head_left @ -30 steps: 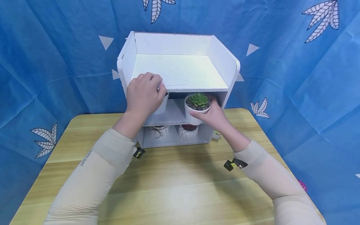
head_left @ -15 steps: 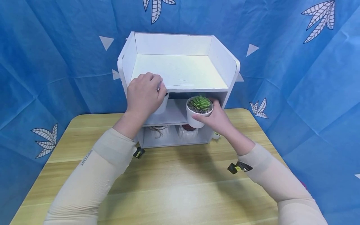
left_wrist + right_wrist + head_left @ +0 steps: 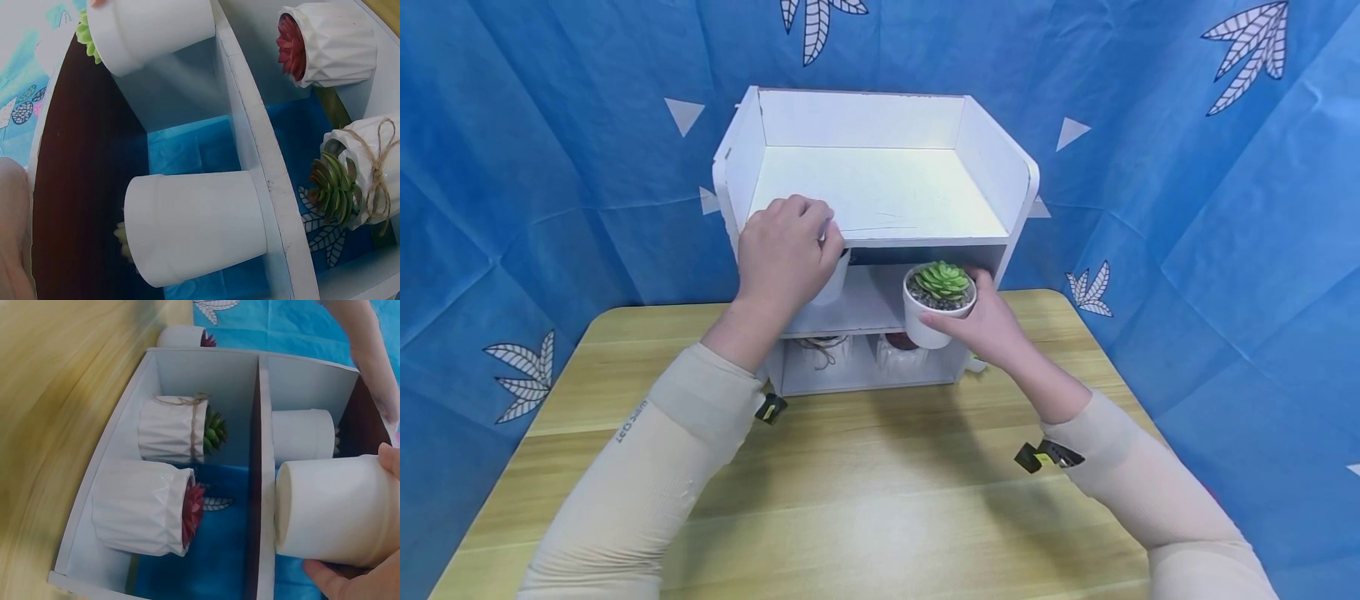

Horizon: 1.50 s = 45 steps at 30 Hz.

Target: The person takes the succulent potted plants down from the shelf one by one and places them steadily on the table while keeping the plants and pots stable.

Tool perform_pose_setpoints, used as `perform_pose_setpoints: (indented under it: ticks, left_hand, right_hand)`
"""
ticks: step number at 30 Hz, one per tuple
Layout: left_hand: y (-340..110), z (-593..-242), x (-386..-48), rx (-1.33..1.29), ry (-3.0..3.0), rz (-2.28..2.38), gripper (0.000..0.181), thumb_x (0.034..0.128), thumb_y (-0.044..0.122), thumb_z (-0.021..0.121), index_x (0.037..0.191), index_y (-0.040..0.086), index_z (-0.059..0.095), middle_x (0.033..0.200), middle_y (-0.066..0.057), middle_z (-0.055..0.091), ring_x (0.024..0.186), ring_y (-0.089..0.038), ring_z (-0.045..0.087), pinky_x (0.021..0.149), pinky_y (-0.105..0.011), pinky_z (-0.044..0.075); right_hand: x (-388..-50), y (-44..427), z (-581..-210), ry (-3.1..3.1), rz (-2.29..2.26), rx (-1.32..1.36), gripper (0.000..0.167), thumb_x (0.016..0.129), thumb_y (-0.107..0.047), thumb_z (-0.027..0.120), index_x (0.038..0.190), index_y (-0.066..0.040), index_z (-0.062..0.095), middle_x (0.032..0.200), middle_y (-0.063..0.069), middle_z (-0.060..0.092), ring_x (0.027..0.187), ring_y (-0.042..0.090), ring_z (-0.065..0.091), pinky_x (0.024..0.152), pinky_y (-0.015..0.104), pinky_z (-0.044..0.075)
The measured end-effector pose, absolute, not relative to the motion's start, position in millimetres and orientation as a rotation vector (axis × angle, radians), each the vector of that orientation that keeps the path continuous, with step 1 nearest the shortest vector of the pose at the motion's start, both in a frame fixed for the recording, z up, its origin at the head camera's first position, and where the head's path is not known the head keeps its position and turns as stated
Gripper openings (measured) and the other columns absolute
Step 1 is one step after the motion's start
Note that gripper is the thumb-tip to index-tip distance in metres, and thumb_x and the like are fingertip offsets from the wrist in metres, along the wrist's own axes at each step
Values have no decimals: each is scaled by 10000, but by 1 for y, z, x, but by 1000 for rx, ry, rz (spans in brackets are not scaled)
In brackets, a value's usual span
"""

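My right hand [image 3: 988, 321] grips a white pot [image 3: 927, 329] holding a green succulent [image 3: 942, 281], thumb on its near side. The pot juts past the front edge of the white shelf unit's [image 3: 880, 187] middle level; whether its base touches the board I cannot tell. My left hand [image 3: 786, 254] rests on the top board's front left, fingers loosely bent. In the left wrist view a second white pot [image 3: 194, 225] stands on the middle level below that hand, its plant mostly hidden.
On the bottom level stand a ribbed pot with a red succulent [image 3: 140, 506] and a twine-tied pot [image 3: 169, 428]. Outside the unit are a white pot [image 3: 180, 335] on the left and a small white object [image 3: 976, 364] on the right. A wooden table [image 3: 880, 483] lies in front.
My right hand has drawn the potted succulent outward from the middle level, towards me and slightly right. The left hand stays in place.
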<state>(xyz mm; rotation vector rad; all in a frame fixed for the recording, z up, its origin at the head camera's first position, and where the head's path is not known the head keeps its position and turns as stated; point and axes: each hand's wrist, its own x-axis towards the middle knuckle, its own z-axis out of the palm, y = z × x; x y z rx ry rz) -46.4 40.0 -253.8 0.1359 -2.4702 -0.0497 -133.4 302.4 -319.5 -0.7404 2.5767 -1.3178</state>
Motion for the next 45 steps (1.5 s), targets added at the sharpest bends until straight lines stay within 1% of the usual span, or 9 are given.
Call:
perform_pose_setpoints:
  ticks: [3, 8, 18, 25, 30, 45]
  left_hand:
    - [37, -254, -49, 131, -2471, -56, 445, 1012, 370, 363, 1155, 111, 695, 1195, -121, 682, 1059, -301, 639, 842, -442, 547]
    - [32, -255, -52, 128, -2477, -61, 445, 1014, 373, 363, 1162, 114, 694, 1197, -119, 680, 1071, -298, 633, 857, -445, 543]
    - [25, -257, -57, 113, -2473, -64, 446, 1015, 376, 365, 1156, 112, 695, 1195, -119, 682, 1067, -297, 637, 855, -448, 544]
    - [24, -257, -58, 114, -2474, -59, 444, 1017, 376, 367, 1156, 113, 697, 1180, -116, 686, 1063, -294, 638, 852, -444, 547]
    - [23, -257, -59, 111, -2472, -64, 445, 1016, 375, 367, 1160, 113, 698, 1178, -117, 686, 1060, -296, 637, 850, -443, 546]
    - [-18, -264, -94, 9, -2451, -121, 436, 1013, 363, 369, 1141, 112, 702, 1180, -115, 688, 1051, -296, 641, 836, -447, 548]
  right_hand:
    - [-134, 304, -320, 2572, -1325, -732, 1090, 766, -529, 822, 1527, -42, 212, 1457, 186, 417, 1290, 326, 478, 1021, 516, 469]
    - [-134, 306, -319, 2574, -1344, -738, 1075, 771, -516, 824, 1524, -40, 222, 1450, 177, 428, 1293, 316, 481, 1026, 518, 464]
    - [-128, 314, -313, 2595, -1317, -709, 1111, 780, -527, 814, 1552, -46, 177, 1502, 196, 395, 1363, 341, 436, 1083, 542, 402]
    - [-124, 321, -311, 2572, -1359, -706, 1086, 779, -495, 829, 1545, -57, 195, 1492, 183, 405, 1354, 337, 441, 1077, 535, 412]
    - [-124, 327, -310, 2569, -1356, -710, 1100, 776, -504, 829, 1553, -67, 184, 1494, 184, 397, 1345, 336, 445, 1064, 533, 427]
    - [-129, 308, -307, 2702, -1327, -594, 1078, 781, -512, 820, 1547, -74, 200, 1473, 187, 426, 1314, 348, 463, 1012, 553, 447]
